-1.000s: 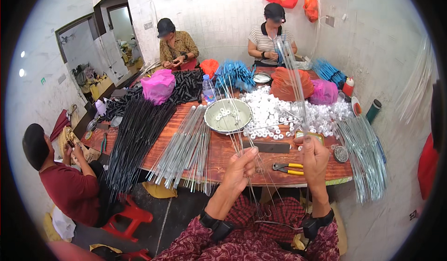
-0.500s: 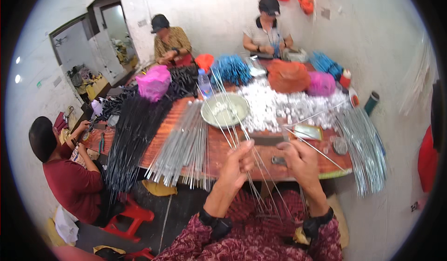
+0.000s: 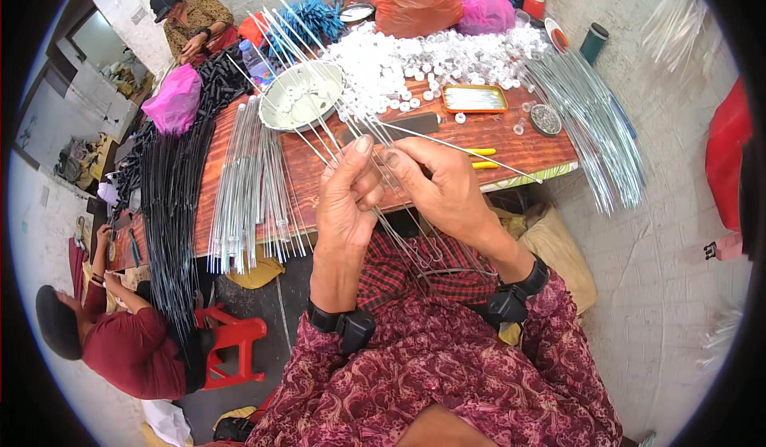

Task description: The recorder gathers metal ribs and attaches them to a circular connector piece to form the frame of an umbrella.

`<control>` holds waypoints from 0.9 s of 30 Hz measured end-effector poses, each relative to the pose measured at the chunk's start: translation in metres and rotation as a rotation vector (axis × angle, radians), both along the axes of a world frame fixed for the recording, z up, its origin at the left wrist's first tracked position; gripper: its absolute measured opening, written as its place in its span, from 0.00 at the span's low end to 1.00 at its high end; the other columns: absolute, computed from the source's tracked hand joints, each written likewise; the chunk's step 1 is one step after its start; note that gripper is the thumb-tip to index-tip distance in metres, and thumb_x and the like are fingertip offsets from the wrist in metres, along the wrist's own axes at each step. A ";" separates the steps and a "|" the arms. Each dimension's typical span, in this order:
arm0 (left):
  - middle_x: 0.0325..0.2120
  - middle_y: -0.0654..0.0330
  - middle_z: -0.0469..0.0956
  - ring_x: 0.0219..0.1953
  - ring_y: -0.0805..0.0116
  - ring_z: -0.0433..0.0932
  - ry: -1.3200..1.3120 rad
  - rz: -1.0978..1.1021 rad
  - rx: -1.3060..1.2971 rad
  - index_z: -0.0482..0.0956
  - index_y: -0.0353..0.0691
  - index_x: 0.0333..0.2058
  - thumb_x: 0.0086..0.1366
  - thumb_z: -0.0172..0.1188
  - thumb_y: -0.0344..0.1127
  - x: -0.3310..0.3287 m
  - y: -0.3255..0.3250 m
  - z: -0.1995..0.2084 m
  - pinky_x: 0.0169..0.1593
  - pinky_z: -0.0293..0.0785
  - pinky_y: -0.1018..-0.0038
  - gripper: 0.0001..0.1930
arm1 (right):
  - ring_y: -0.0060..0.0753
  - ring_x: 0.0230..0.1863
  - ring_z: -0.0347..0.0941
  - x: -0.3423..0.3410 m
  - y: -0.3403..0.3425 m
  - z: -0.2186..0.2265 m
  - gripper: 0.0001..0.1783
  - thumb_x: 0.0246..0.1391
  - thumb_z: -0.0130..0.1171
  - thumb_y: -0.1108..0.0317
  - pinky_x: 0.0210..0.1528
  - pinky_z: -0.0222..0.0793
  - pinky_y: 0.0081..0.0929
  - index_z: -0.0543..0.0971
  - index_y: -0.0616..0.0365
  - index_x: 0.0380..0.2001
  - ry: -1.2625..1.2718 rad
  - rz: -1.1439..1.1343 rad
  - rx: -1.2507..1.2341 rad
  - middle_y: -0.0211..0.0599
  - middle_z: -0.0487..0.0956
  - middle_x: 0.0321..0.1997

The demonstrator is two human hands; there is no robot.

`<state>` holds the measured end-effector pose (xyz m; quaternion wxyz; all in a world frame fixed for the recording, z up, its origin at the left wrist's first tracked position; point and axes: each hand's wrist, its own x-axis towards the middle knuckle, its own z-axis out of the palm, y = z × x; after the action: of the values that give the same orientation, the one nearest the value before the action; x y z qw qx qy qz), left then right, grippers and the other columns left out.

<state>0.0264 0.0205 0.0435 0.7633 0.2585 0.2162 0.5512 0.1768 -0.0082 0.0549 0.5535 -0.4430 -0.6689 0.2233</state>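
My left hand [image 3: 349, 188] is closed around a bundle of thin metal rods [image 3: 391, 228]. Their long ends fan up and away over a pale bowl [image 3: 275, 122], and their hooked ends hang above my lap. Beside it, my right hand [image 3: 447, 188] is closed, thumb and forefinger pinched at the rods; its fingertips partly hide what they grip. The bowl holds a few small white pieces. Behind my right hand a single rod [image 3: 511, 169] slants across the table, near yellow-handled pliers [image 3: 482, 158]. A dark flat bar [image 3: 411, 126] lies just beyond my hands.
White caps [image 3: 367, 60] are heaped across the table [image 3: 511, 132]. Clear-sleeved rods [image 3: 247, 184] and black rods [image 3: 171, 208] lie left, silvery rods [image 3: 586, 120] right. A yellow-rimmed tray [image 3: 475, 98] and small dish [image 3: 546, 120] stand nearby. Co-workers sit left and across; a red stool [image 3: 231, 343] is at left.
My hands have come together; the right one moved from well apart to beside the left at the rods. The view has tilted down and shifted right, leaving the person across mostly out of sight.
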 end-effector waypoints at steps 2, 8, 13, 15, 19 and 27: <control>0.20 0.77 0.65 0.16 0.89 0.55 0.004 -0.019 0.064 0.78 0.42 0.37 0.68 0.64 0.34 0.000 0.001 -0.004 0.16 0.47 0.86 0.05 | 0.49 0.23 0.71 -0.004 -0.005 0.003 0.10 0.62 0.57 0.65 0.26 0.65 0.39 0.77 0.60 0.30 0.004 -0.023 0.007 0.47 0.74 0.22; 0.22 0.75 0.69 0.16 0.88 0.56 -0.004 -0.008 0.078 0.79 0.39 0.39 0.69 0.63 0.33 0.001 -0.001 -0.005 0.16 0.49 0.86 0.05 | 0.48 0.23 0.74 -0.007 -0.012 0.002 0.10 0.61 0.59 0.65 0.25 0.66 0.40 0.77 0.57 0.28 -0.245 -0.191 0.092 0.44 0.76 0.22; 0.21 0.75 0.69 0.15 0.88 0.56 -0.045 -0.060 0.113 0.79 0.38 0.39 0.69 0.64 0.34 -0.001 0.004 -0.012 0.16 0.48 0.86 0.06 | 0.48 0.23 0.76 -0.007 -0.011 0.006 0.11 0.61 0.59 0.64 0.25 0.67 0.40 0.78 0.57 0.27 -0.197 -0.161 0.028 0.43 0.77 0.23; 0.21 0.75 0.69 0.15 0.89 0.55 0.009 -0.021 0.106 0.79 0.38 0.39 0.68 0.64 0.34 0.003 0.003 -0.009 0.16 0.48 0.86 0.07 | 0.49 0.24 0.76 -0.007 -0.010 0.006 0.11 0.61 0.59 0.64 0.25 0.67 0.40 0.79 0.57 0.27 -0.175 -0.152 0.009 0.43 0.78 0.23; 0.21 0.74 0.70 0.15 0.89 0.56 0.055 0.001 0.102 0.80 0.37 0.39 0.67 0.65 0.34 0.001 0.000 -0.011 0.16 0.48 0.86 0.08 | 0.50 0.25 0.77 -0.006 -0.011 0.006 0.10 0.61 0.59 0.64 0.26 0.68 0.40 0.80 0.58 0.28 -0.110 -0.068 -0.018 0.44 0.78 0.24; 0.23 0.73 0.73 0.15 0.89 0.57 0.066 0.061 0.103 0.79 0.37 0.39 0.66 0.66 0.33 -0.002 0.000 -0.009 0.16 0.49 0.87 0.07 | 0.47 0.24 0.77 -0.008 -0.012 0.004 0.10 0.63 0.58 0.65 0.26 0.68 0.36 0.83 0.60 0.34 0.043 -0.020 -0.024 0.46 0.79 0.24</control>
<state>0.0247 0.0207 0.0348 0.7243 0.3090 0.2202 0.5756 0.1688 -0.0202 0.0593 0.5647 -0.4512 -0.6498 0.2353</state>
